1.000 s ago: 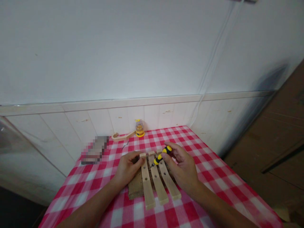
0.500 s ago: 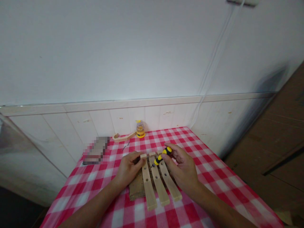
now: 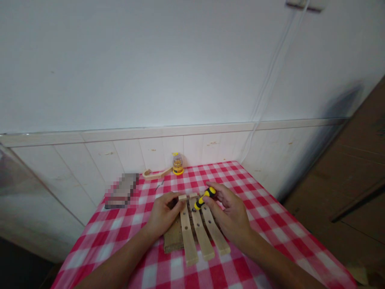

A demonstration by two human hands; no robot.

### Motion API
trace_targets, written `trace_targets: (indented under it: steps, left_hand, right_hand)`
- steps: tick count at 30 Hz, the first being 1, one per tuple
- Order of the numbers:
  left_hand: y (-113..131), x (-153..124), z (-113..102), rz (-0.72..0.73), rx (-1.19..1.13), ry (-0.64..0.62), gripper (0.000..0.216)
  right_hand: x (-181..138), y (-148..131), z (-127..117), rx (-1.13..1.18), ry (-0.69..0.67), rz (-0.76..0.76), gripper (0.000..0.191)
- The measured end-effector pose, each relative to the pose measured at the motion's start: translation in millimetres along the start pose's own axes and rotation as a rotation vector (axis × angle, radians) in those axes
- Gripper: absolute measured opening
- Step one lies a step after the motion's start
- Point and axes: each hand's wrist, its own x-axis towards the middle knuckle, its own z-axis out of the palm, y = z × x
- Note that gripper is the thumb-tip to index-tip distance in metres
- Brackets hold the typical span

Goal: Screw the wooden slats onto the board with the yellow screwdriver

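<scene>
Three pale curved wooden strips [image 3: 188, 241] with dark round holes lie side by side across a rough brown wooden board [image 3: 173, 239]. My right hand [image 3: 233, 210] is closed round the handle of a yellow-and-black screwdriver [image 3: 204, 198], which slants down to the left. Its tip meets the middle strip near that strip's upper hole. My left hand [image 3: 165, 212] grips the upper end of the leftmost strip, the thumb along its side. The fingertips of that hand are hidden behind the strip.
On the red-and-white checked tablecloth [image 3: 144, 230], a tub of small bits with a yellow base [image 3: 178, 165] stands by the wall. Next to it lies a curved wooden piece [image 3: 156, 175]. A blurred flat dark-edged object [image 3: 132, 182] is at the left edge, and a brown panel [image 3: 339, 192] leans at right.
The screwdriver has shifted very slightly, its handle a little lower and to the left along with my right hand. My left hand and the wooden strips stay in place.
</scene>
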Motion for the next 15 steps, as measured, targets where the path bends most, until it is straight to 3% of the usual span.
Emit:
trace_targets:
  steps: [10,15]
  left_hand:
    - [-3,2,-2,0.067,0.0,-0.046,0.019]
    - [-4,2,-2,0.09,-0.011,-0.036,0.019]
  right_hand:
    - [13,-23,-2,-0.116,-0.154,-0.135,0.025]
    - [18,-27,8,-0.139,-0.234,-0.128,0.022]
